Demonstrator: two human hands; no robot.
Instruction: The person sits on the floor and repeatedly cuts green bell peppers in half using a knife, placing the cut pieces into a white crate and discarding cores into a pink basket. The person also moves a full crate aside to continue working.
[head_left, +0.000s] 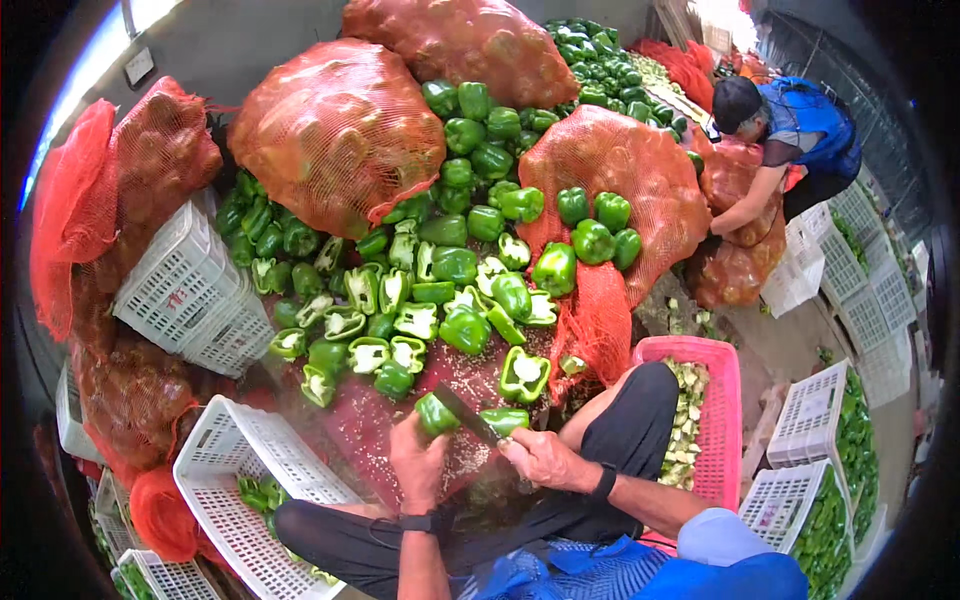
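My left hand (418, 459) grips a green bell pepper (435, 415) just above a red, seed-strewn work surface (371, 442). A knife (466, 414) is in my right hand (549, 459); its dark blade slants up and left, its edge at the side of that pepper. Just beyond my right fingers lies another green pepper piece (506, 420), partly behind the blade and hand. Farther out sits a halved bell pepper (523, 375), its pale core facing up. Many halves and whole green peppers (465, 330) are heaped in front of me.
A white crate (247, 450) with pepper pieces stands left; a pink basket (718, 420) of cut cores (684, 420) stands right. Full red mesh sacks (337, 135) surround the heap. Another person (806, 135) bends over a sack at upper right. White crates (787, 495) hold green peppers.
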